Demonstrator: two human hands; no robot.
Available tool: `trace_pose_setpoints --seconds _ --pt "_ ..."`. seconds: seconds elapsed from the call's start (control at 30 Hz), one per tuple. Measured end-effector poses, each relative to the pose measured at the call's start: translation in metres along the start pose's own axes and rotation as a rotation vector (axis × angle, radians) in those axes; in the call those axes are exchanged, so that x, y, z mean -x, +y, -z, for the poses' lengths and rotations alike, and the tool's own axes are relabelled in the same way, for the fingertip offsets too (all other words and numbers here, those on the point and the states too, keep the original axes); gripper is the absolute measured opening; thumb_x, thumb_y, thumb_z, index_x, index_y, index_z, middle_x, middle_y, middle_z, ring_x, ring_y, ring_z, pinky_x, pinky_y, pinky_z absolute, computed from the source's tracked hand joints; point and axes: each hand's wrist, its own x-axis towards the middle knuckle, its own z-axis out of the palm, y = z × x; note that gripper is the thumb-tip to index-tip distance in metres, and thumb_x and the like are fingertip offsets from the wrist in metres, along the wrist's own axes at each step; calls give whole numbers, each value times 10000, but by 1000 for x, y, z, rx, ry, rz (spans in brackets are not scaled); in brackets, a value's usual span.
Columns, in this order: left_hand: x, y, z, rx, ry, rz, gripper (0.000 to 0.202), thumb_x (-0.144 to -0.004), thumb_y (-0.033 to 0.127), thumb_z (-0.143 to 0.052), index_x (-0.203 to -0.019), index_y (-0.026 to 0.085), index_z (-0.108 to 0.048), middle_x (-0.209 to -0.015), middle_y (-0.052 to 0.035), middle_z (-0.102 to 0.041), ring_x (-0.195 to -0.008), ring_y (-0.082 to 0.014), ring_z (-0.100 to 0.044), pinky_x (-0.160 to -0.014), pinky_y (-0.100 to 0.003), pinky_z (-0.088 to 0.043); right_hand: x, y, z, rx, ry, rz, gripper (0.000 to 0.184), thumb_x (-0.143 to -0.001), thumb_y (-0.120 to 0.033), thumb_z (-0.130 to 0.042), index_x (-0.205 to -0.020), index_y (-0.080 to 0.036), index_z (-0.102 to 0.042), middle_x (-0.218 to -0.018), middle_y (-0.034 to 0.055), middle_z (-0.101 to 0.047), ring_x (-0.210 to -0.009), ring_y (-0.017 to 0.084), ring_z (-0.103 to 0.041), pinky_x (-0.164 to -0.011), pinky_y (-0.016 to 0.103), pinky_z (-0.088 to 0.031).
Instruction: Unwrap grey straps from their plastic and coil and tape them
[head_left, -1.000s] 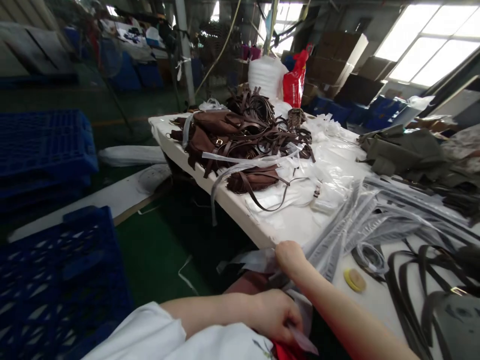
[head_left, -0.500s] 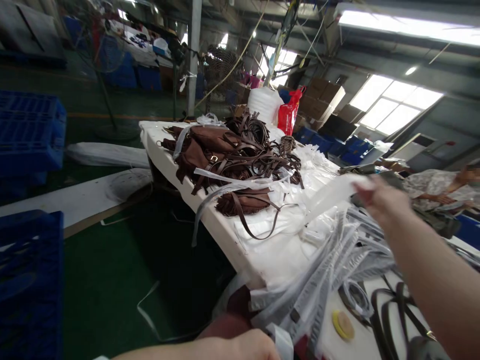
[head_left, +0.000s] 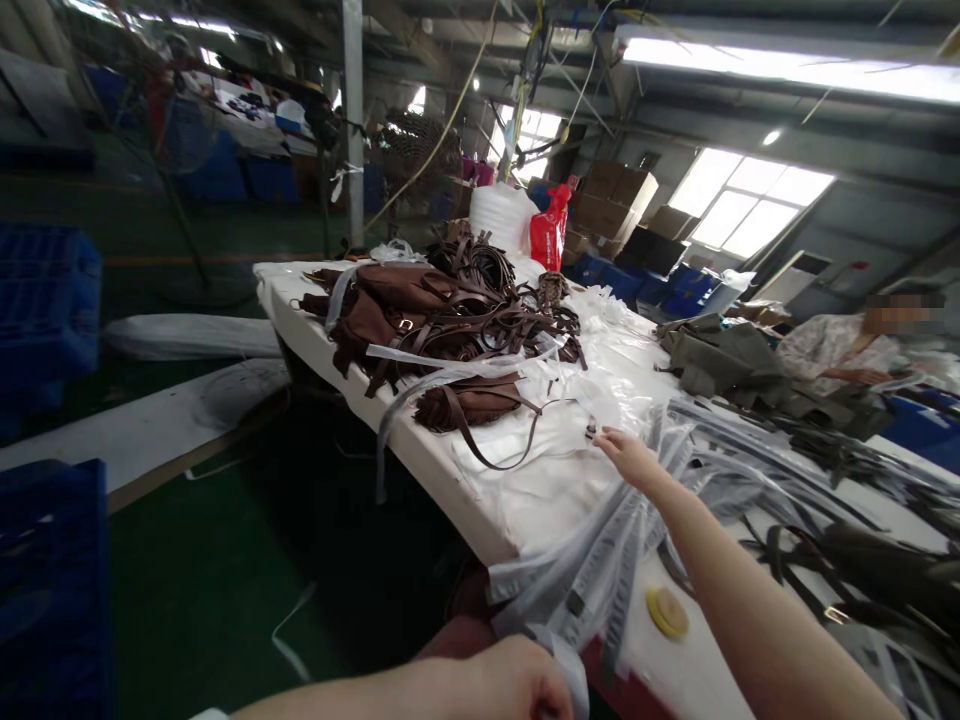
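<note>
1. Lower and farther left than half a second ago, the right hand [head_left: 628, 458] now reaches over the tabletop [head_left: 534, 520], fingers close together at the white plastic [head_left: 601, 396]; whether it grips any, I cannot tell.
2. White plastic lies between the small brown bag [head_left: 476, 400] and the grey plastic-wrapped strips [head_left: 596, 570].
3. Low in view, the left hand [head_left: 517, 675] is curled beside a pale strip [head_left: 564, 662]; its grip is unclear.

A white sleeve edge [head_left: 209, 714] borders the left forearm [head_left: 352, 697], while left hand [head_left: 517, 678] and right hand [head_left: 630, 459] are bare
</note>
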Motion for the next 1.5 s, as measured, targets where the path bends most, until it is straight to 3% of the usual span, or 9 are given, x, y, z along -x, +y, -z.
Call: trace_pose_setpoints --seconds 0.17,0.33,0.4,0.67,0.87,1.0,1.13,1.3,1.5 --pt "0 26 5 -150 95 -49 206 -821 334 -704 -715 158 -691 -683 2 -655 -626 -108 -584 -599 -192 -432 73 8 5 -61 -104 -97 323 -825 -428 -590 -1012 -196 -715 -1097 116 -709 -688 195 -653 -771 364 -530" --pt "-11 48 7 -360 81 -276 126 -850 275 -651 -868 179 -731 -924 -57 -739 -865 -183 -667 -833 -272 -477 185 -4 16 -512 -623 -286 617 -916 -682 -405 -892 -162 -737 -812 77 -719 -702 199 -629 -674 315 -503" --pt "-18 51 2 -418 6 -307 133 -860 257 -633 -918 188 -732 -988 -60 -744 -942 -204 -669 -902 -298 -470 223 -9 15 -718 -707 -344 627 -921 -685 -412 -844 -151 -730 -779 61 -697 -692 180 -597 -665 299 -475" --pt "-40 43 -36 -521 -346 -206 59 -775 187 -702 -821 191 -737 -811 -20 -711 -751 -169 -639 -701 -243 -464 291 -6 27 -989 -251 -489 375 -740 -504 -784 -790 -154 -660 -698 -10 -594 -659 136 -522 -638 256 -436" --pt "-50 49 -56 -165 -147 -119 251 -769 371 -755 -697 135 -712 -1038 -89 -652 -897 -186 -598 -790 -274 -486 320 -8 29 -791 11 -390 339 -774 -480 -740 -680 -176 -626 -650 -5 -602 -638 154 -527 -615 273 -438" --pt "-57 58 -64 74 -179 -5 367 -834 442 -677 -692 105 -643 -666 -7 -563 -609 -99 -479 -595 -237 -417 334 -11 26 -728 117 -352 284 -795 -406 -731 -651 -183 -630 -629 -1 -597 -621 158 -529 -595 276 -429" --pt "-59 63 -69 141 -172 52 399 -814 463 -693 -670 98 -620 -588 19 -510 -531 -72 -408 -501 -213 -321 339 -15 23 -726 238 -343 276 -791 -379 -734 -629 -188 -619 -601 -1 -584 -585 155 -516 -558 275 -412" --pt "-58 69 -71 99 -173 37 332 -811 410 -699 -701 100 -658 -622 -4 -582 -557 -88 -466 -527 -211 -359 341 -18 20 -704 290 -326 287 -785 -369 -716 -608 -198 -568 -587 -12 -553 -566 149 -491 -546 272 -401" --pt "-58 70 -65 -211 -249 -30 316 -864 321 -635 -626 116 -665 -600 -22 -625 -600 -116 -547 -625 -228 -438 343 -19 32 -621 181 -270 152 -855 -347 -656 -856 -203 -704 -818 36 -691 -741 194 -612 -670 291 -477"
